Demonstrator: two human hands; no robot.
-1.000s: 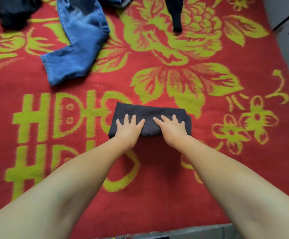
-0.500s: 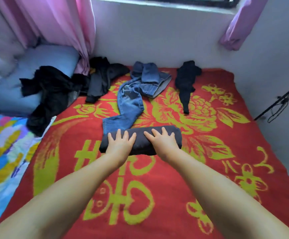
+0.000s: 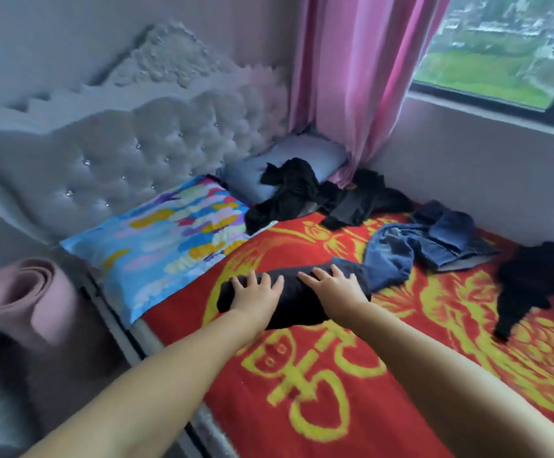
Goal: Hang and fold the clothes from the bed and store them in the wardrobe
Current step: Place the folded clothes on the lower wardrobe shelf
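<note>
Dark folded garment (image 3: 297, 300) lies on the red blanket (image 3: 351, 408); left hand (image 3: 258, 294) and right hand (image 3: 336, 287) rest on it, fingers spread flat, gripping nothing. Advice: slide both palms underneath before lifting so the folds hold.

Both bare forearms reach forward from the lower edge of the view, roughly parallel, the left one rising from the lower left and the right one from the lower right. The left hand (image 3: 256, 295) lies palm down with fingers spread and nearly straight. The right hand (image 3: 334, 287) lies likewise palm down, fingers splayed and lightly bent at the tips. The two hands sit side by side, near each other but apart.
</note>
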